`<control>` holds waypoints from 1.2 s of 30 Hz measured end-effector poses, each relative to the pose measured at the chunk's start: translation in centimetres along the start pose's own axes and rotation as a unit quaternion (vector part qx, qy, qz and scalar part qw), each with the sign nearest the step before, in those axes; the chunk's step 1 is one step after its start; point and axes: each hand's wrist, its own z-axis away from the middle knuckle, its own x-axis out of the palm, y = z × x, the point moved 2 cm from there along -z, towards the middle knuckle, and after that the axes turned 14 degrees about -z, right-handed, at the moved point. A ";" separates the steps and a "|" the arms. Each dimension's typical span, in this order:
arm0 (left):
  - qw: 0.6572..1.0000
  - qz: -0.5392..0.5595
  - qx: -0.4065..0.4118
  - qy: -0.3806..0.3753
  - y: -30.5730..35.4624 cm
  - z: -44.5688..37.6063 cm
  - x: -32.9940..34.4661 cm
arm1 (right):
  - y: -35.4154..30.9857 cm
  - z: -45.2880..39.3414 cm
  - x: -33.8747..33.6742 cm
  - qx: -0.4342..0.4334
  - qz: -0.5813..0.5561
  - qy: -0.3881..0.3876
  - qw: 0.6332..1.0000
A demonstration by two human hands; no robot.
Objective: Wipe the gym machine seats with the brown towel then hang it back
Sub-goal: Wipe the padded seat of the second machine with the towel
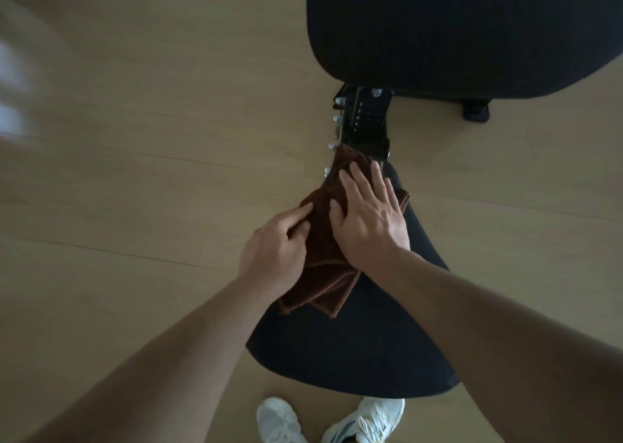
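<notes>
The brown towel (328, 240) is lying bunched on the narrow far end of the black seat (354, 341), reaching up toward the metal bracket (365, 129) that joins this pad to the larger back pad (472, 27) beyond. The right hand (369, 215) is pressing down on the cloth with fingers spread and fairly straight — flat like that, it is likely putting weight across a broad patch so the cloth rubs rather than slides. The left hand (274, 250) is sitting at the towel's left edge, fingers curled and pinching a fold, probably to keep the loose layers from dragging off the seat's side. The near, wider part of the seat is showing bare, so by my reading wiping is underway at the far end — hanging the towel comes later. White shoes (332, 420) are standing on the wooden floor (135, 139) just near the seat.
</notes>
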 end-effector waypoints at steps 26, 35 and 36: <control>0.956 -0.268 0.114 -0.042 5.2 -2.9 1.9 | 2.3 -4.0 -1.3 0.073 -0.032 0.015 0.997; 0.913 -0.337 0.229 -0.007 8.0 -0.1 5.3 | 5.7 1.5 -5.0 0.274 -0.087 0.028 0.957; 0.912 -0.333 0.241 -0.004 8.1 0.6 5.5 | 6.2 2.3 -5.3 0.295 -0.072 0.020 0.953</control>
